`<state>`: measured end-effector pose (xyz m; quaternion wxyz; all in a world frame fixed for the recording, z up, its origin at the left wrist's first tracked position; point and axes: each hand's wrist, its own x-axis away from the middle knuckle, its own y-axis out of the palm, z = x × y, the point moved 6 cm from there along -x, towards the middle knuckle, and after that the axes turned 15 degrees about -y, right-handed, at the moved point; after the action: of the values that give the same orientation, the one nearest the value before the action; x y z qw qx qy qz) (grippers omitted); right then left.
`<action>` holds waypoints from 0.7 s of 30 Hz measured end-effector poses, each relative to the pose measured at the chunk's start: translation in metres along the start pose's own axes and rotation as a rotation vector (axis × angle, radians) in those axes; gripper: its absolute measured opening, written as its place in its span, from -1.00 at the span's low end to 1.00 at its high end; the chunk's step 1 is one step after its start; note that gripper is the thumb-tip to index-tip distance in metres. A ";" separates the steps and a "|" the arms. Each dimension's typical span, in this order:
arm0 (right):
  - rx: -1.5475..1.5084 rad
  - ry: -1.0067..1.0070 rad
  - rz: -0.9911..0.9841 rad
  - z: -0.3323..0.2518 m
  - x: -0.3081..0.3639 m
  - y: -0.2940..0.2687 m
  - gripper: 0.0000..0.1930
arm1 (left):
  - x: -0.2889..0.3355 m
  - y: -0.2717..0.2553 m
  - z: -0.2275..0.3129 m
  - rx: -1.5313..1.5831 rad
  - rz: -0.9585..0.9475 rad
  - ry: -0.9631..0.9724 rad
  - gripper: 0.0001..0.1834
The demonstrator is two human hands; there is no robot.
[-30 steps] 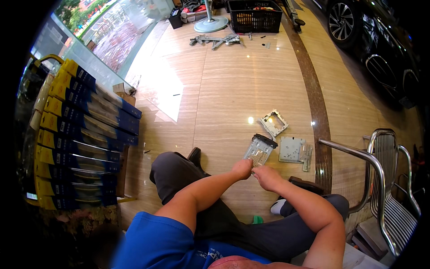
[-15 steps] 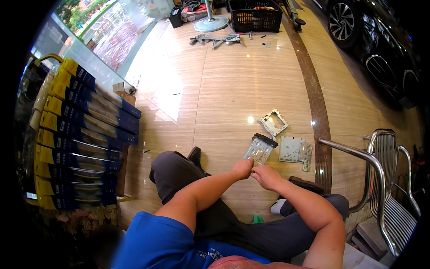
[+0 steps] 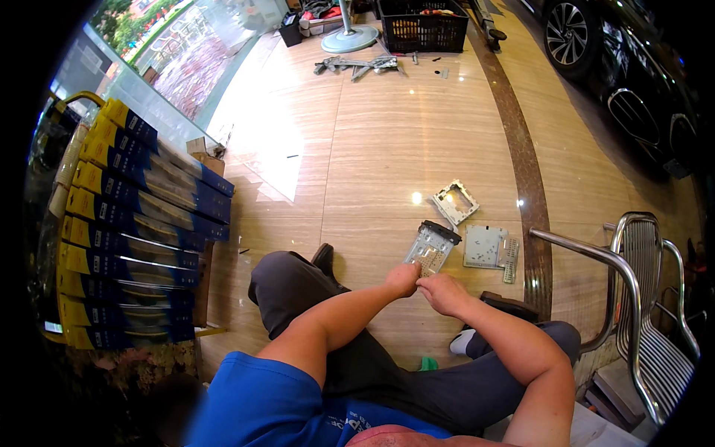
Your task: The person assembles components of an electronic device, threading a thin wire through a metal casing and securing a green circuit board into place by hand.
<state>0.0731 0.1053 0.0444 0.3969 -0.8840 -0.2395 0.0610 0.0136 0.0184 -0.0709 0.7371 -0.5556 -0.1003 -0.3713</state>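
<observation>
An opened electronic unit [image 3: 434, 248], with a silver metal chassis and a black front end, is tilted ahead of me; it looks like a car stereo. My left hand [image 3: 403, 280] is closed around its near left edge. Right beside it, my right hand [image 3: 445, 293] has its fingers pinched at the near end of the unit; whatever is between them is too small or hidden. Beyond the unit lies a pale rectangular frame [image 3: 449, 203] with an open middle. A flat grey metal cover [image 3: 484, 247] rests to the right, beside a narrow perforated metal strip [image 3: 510, 261].
Blue and yellow boxes [image 3: 141, 231] fill a rack on my left. A metal chair [image 3: 633, 298] stands at right, with a black car [image 3: 618, 89] behind it. Far ahead are metal brackets [image 3: 359, 65], a round stand base [image 3: 350, 39] and a black crate [image 3: 423, 30].
Both hands remain at the near end of the unit, with only a very slight shift of the fingers. The loose parts on the floor lie as before.
</observation>
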 end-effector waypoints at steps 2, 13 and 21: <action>-0.010 -0.001 0.003 0.000 0.001 0.000 -0.78 | 0.001 -0.001 0.001 0.004 0.004 0.003 -0.80; -0.002 0.198 0.057 -0.005 0.002 -0.019 -0.76 | 0.001 0.000 0.000 0.002 0.012 0.014 -0.81; 0.019 0.068 -0.033 0.001 0.002 -0.003 -0.80 | 0.003 -0.004 0.005 -0.034 0.016 -0.005 -0.81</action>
<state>0.0737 0.1088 0.0460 0.4139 -0.8778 -0.2397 0.0265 0.0139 0.0210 -0.0643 0.7303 -0.5697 -0.0912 -0.3658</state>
